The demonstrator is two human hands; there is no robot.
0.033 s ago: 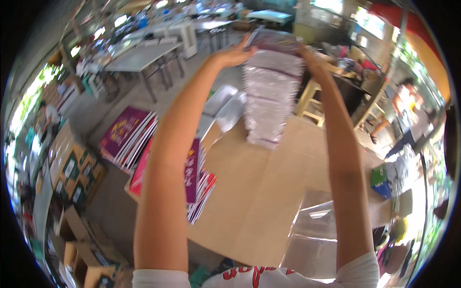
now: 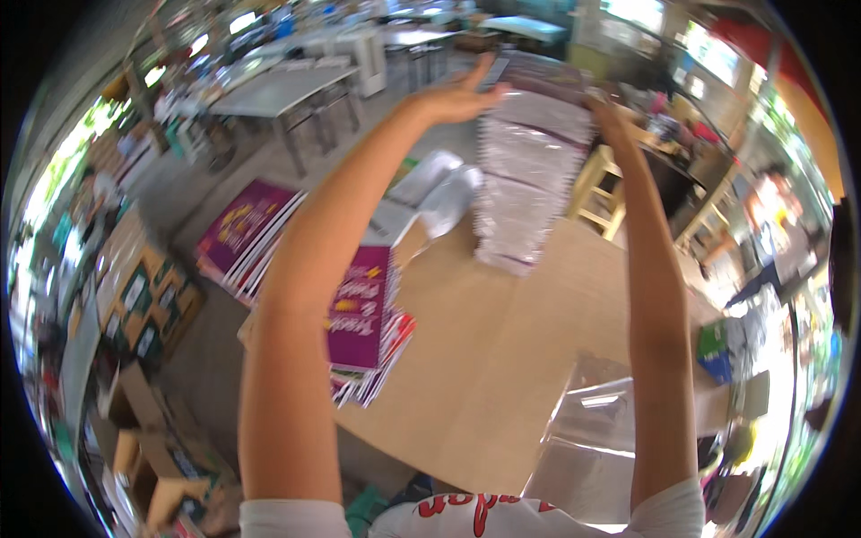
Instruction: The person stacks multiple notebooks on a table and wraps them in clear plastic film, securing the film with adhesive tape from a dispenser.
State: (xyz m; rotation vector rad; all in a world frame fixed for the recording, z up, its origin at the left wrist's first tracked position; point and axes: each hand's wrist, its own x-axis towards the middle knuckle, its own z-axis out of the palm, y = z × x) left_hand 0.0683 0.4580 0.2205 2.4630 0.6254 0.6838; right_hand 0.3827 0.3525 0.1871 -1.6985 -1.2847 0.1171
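A tall stack of plastic-wrapped bundles (image 2: 534, 170) stands at the far side of the brown tabletop. On top lies a dark, shiny wrapped pack of booklets (image 2: 543, 76). My left hand (image 2: 457, 100) grips that pack's left edge, with one finger pointing up. My right hand (image 2: 604, 109) is at its right edge, its fingers mostly hidden and blurred. Clear plastic packaging (image 2: 435, 193) lies left of the stack. Nearer, beside my left forearm, is a pile of purple-covered booklets (image 2: 363, 305). Another booklet pile (image 2: 247, 229) sits farther left.
Clear plastic sheets (image 2: 587, 421) lie on the brown tabletop (image 2: 475, 359) by my right forearm. Cardboard boxes (image 2: 148, 305) stand at the left. A wooden stool (image 2: 599, 193) is behind the stack. Grey tables (image 2: 282, 90) are farther back, and another person (image 2: 771, 224) is at the right.
The view has shifted slightly, so the stack, booklets and tables appear a little farther right. Both my hands remain at the top pack.
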